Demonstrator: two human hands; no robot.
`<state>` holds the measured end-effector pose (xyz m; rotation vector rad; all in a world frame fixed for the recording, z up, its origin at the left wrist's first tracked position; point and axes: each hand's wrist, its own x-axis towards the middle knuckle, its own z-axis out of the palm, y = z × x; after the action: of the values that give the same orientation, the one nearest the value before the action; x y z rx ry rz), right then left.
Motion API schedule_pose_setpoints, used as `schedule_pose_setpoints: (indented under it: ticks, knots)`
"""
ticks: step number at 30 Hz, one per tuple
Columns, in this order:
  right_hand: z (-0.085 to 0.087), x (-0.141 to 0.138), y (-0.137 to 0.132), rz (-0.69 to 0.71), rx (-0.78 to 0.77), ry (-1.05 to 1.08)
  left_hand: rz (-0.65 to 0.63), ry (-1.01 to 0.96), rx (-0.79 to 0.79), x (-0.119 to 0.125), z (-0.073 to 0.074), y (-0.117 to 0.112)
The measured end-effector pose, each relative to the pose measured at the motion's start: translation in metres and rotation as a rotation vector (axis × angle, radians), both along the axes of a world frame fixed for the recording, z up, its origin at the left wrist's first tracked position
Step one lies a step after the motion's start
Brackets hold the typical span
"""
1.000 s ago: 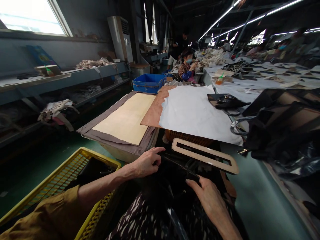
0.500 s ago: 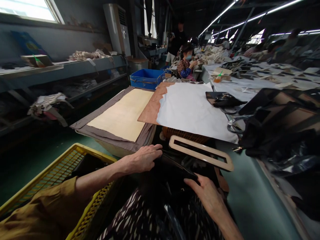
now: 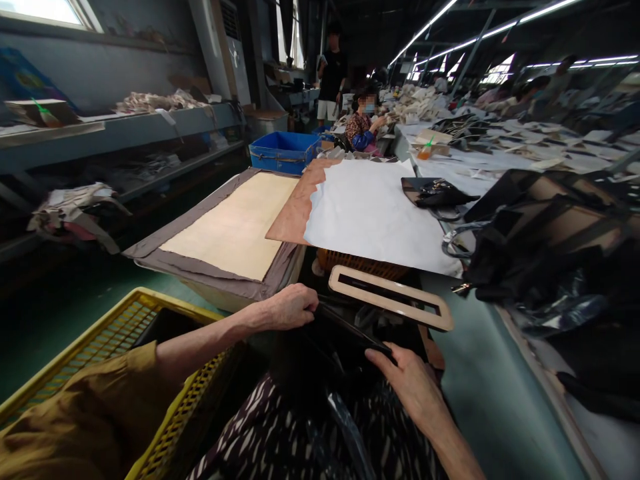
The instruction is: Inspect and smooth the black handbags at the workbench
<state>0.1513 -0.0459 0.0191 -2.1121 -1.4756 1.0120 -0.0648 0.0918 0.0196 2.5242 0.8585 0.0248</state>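
A black bag (image 3: 340, 340) lies on my lap over a dark patterned cloth (image 3: 300, 433). My left hand (image 3: 290, 308) grips the bag's left upper edge with fingers curled round it. My right hand (image 3: 405, 383) holds the bag's right edge, fingers closed over the rim. Just beyond the bag a tan slotted template (image 3: 390, 297) lies flat at the table's near edge.
A yellow crate (image 3: 95, 347) stands at my left. Ahead are a cream board on grey cloth (image 3: 230, 227), a white sheet over brown card (image 3: 370, 213), a blue bin (image 3: 285, 150) and dark bags (image 3: 540, 253) at right. People work farther back.
The view has shifted slightly, so everything sits lower left. My left hand's fingers have curled tighter onto the bag's edge. My right hand stays on the bag.
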Motion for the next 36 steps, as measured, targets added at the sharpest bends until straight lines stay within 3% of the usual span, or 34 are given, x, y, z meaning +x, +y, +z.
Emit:
schedule_pose_setpoints:
  ticks: [10,15,27,36]
  knots:
    - [-0.013,0.000,0.004,-0.090,0.189,0.022,0.105,-0.031,-0.017,0.002,-0.002,-0.006]
    - [-0.017,0.000,0.008,-0.043,0.276,0.045,0.084,-0.050,-0.046,0.004,-0.004,-0.007]
    - [-0.020,0.005,0.014,0.018,0.230,0.067,0.079,-0.094,-0.093,0.002,-0.003,-0.006]
    - [-0.018,0.003,0.014,0.061,0.267,-0.109,0.064,-0.106,-0.135,0.001,-0.004,-0.004]
